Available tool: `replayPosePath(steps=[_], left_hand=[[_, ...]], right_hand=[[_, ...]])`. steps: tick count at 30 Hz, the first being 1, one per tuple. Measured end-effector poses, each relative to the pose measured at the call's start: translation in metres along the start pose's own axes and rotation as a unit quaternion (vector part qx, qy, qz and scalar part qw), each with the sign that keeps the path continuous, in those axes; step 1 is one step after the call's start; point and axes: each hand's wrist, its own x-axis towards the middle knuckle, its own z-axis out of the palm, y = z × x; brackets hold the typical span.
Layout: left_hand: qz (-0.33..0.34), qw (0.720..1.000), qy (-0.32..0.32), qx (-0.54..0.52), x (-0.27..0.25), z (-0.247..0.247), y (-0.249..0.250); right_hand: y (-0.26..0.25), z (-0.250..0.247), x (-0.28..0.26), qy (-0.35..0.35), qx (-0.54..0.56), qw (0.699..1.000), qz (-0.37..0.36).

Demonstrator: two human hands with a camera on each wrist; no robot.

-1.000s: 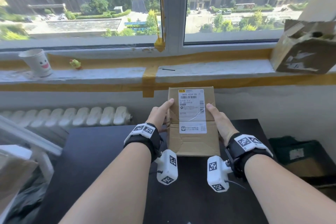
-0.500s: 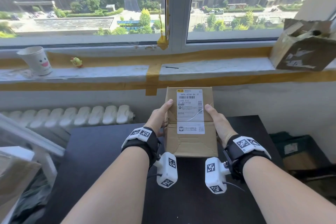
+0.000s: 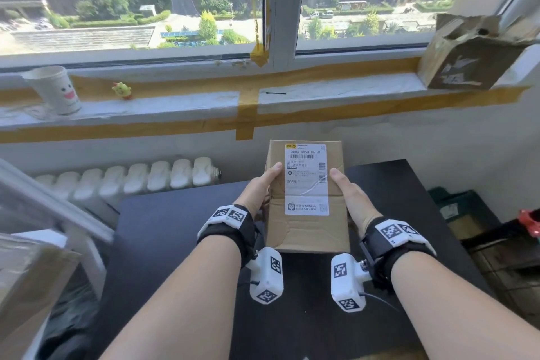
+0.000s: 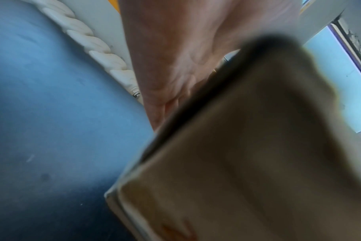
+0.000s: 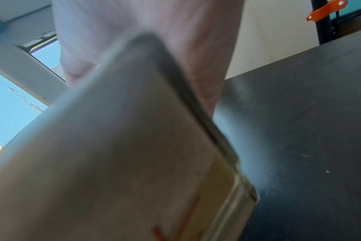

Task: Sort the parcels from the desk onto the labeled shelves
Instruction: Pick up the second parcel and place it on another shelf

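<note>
Mid-sort est.: L hand [image 3: 257,190] + R hand [image 3: 350,193] each clasp a side of the labelled cardboard parcel [image 3: 306,225] over the desk [image 3: 175,228] far edge, unshelved (shelves out of view).

Brown parcel, white label, black desk

The parcel [image 3: 306,231] is plain brown cardboard; its label [image 3: 306,178] is white with black barcodes and a yellow logo at 11 o'clock. The desk [image 3: 181,231] is matte black.

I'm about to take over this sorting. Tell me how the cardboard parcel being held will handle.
The parcel probably stays stiff: its edges look straight, despite creases. Likely light, since the left hand and right hand hold it by its sides alone. The glossy label may be slippery.
</note>
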Motion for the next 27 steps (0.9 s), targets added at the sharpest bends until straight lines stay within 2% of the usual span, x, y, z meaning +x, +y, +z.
replayPosePath(steps=[9, 20, 24, 27], left_hand=[[0.028, 0.999, 0.018, 0.001, -0.061, 0.020, -0.017], [0.044, 0.996, 0.071, -0.022, -0.176, 0.066, -0.101], [0.051, 0.992, 0.108, -0.040, -0.216, 0.066, -0.122], [0.057, 0.991, 0.114, -0.042, -0.242, 0.059, -0.133]], right_hand=[[0.016, -0.014, -0.054, -0.007, -0.005, 1.000, -0.024], [0.083, -0.049, -0.162, -0.047, -0.010, 0.998, -0.034], [0.095, -0.046, -0.201, -0.075, -0.012, 0.996, -0.046], [0.100, -0.037, -0.224, -0.089, 0.001, 0.994, -0.056]])
